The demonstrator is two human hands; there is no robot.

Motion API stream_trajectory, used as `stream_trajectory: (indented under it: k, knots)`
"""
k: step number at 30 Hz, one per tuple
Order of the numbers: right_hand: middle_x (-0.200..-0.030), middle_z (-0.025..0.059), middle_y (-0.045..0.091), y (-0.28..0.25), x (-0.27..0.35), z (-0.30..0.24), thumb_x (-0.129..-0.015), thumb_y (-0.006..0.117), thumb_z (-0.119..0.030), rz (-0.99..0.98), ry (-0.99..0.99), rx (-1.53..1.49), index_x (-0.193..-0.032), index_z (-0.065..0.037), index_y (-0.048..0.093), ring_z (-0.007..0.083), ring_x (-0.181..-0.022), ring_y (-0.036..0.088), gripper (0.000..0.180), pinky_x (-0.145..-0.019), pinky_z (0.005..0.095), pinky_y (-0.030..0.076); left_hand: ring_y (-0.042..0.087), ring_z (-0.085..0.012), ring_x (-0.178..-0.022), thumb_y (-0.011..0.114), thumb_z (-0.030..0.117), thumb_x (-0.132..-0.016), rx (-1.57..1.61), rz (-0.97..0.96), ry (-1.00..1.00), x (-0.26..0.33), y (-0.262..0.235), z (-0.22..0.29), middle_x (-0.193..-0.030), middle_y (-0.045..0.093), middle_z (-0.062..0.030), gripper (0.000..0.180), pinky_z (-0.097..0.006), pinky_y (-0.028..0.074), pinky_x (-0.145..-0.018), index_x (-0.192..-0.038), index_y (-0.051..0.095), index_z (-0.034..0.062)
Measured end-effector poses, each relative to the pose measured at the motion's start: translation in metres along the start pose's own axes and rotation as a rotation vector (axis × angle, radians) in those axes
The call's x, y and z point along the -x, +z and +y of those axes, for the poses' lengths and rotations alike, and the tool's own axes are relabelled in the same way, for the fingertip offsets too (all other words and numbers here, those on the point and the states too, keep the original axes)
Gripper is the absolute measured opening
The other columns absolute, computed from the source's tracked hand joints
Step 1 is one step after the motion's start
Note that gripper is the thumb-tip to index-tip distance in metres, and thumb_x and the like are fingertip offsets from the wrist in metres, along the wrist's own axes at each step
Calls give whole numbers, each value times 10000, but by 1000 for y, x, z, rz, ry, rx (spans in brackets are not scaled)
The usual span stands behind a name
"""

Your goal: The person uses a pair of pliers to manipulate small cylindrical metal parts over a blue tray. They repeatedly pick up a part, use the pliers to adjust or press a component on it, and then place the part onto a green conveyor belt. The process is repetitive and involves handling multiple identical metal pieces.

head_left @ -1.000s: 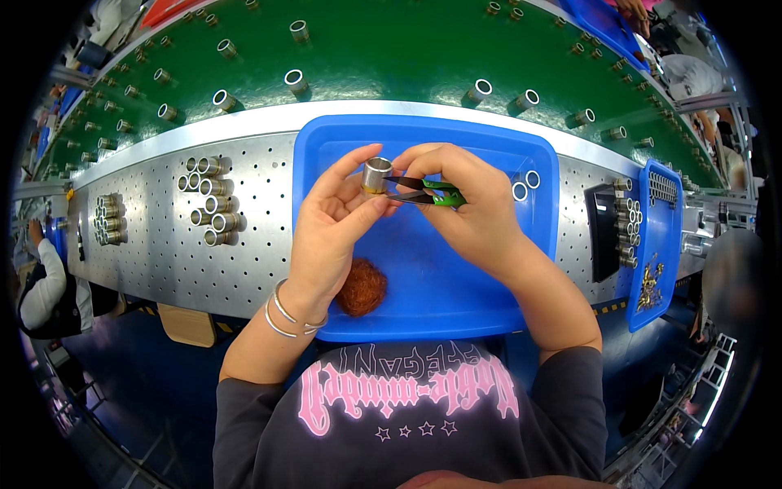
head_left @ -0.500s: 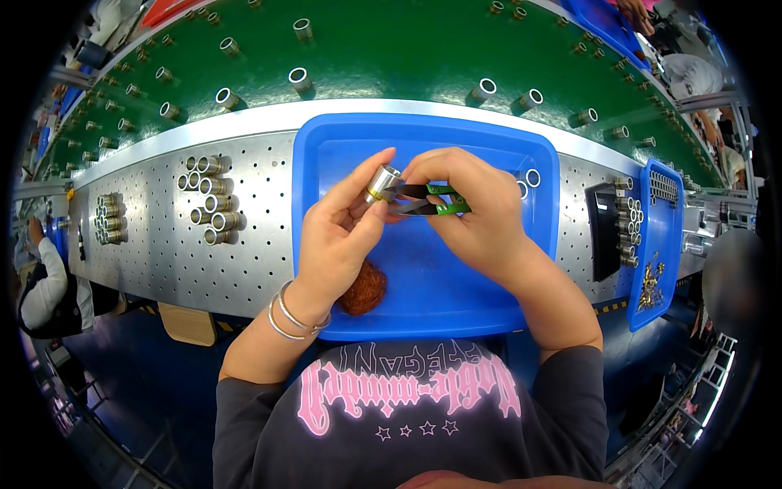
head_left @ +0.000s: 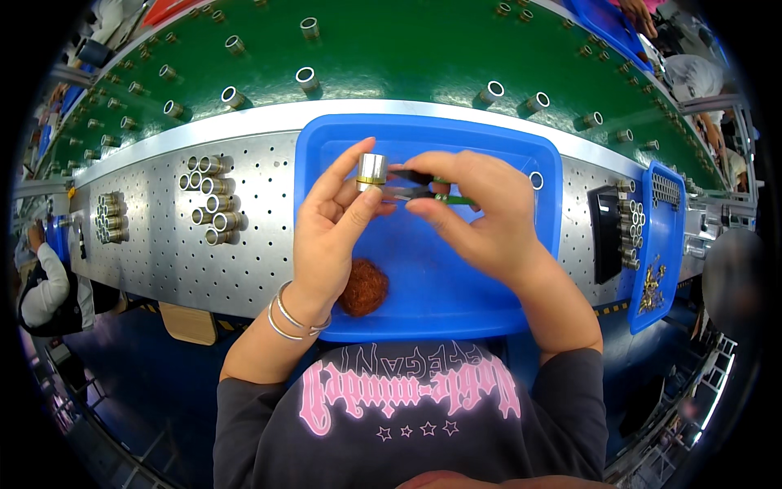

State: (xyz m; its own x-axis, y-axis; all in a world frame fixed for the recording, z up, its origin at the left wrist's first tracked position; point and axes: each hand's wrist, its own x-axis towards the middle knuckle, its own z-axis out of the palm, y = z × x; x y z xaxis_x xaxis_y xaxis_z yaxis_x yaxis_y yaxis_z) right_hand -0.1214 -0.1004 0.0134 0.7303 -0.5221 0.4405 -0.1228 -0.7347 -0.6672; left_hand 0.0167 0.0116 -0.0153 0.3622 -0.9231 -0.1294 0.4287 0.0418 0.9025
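Observation:
My left hand (head_left: 330, 224) pinches a short silver metal sleeve (head_left: 372, 169) with a brass-coloured band low on it, held upright between thumb and fingers above the blue tray (head_left: 423, 124). In my right hand (head_left: 485, 204) is a two-pronged hand tool (head_left: 417, 193) with dark prongs and green on its handles, like snips or small pliers. Its prongs point left, close beside the sleeve's lower end; whether they touch it I cannot tell. A reddish-brown scouring ball (head_left: 363, 288) lies in the tray below my left wrist. One more sleeve (head_left: 536, 180) stands at the tray's right side.
Groups of sleeves (head_left: 213, 204) stand on the perforated metal table (head_left: 265, 183) to the left. Beyond it, a green belt (head_left: 391, 57) carries scattered sleeves. To the right are a black device (head_left: 604, 235) and another blue tray (head_left: 669, 261) with small brass parts. Other people work at the edges.
The sleeve has been turned from a tilt to upright and moved slightly left. My right hand and the tool have shifted a little. Sleeves on the belt have moved slightly right.

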Motion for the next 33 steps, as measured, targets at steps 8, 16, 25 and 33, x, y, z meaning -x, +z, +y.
stream_trajectory:
  k: [8,16,25,33]
  knots:
    - [-643,21,611,7,1,4,-755,677,-191,14,49,14,-894,-139,684,173,-548,585,148,-478,283,428,559,-199,-1058,557,82,-882,20,-15,30,1,1,1,-1168,557,-183,496,-294,454,-889,-1333,364,11]
    - [-646,16,616,6,2,4,-758,675,-192,-9,65,14,-886,-154,692,171,-537,577,134,-472,276,425,552,-210,-1073,573,59,-868,34,-31,46,1,1,1,-1159,561,-192,509,-309,441,-922,-1331,367,10]
    - [-663,43,620,6,5,7,-752,687,-142,37,92,-106,-868,-103,674,150,-556,588,123,-490,265,432,566,-201,-1040,576,42,-861,41,-44,25,3,3,1,-1113,580,-169,441,-296,445,-906,-1271,416,7]
    - [-682,-23,563,-24,-8,-2,-792,683,-132,-12,441,-436,-909,-23,593,9,-586,441,184,-526,170,352,553,-81,-798,617,126,-854,-308,-221,-85,-33,-6,27,-866,594,-23,163,-216,443,-739,-960,581,7]
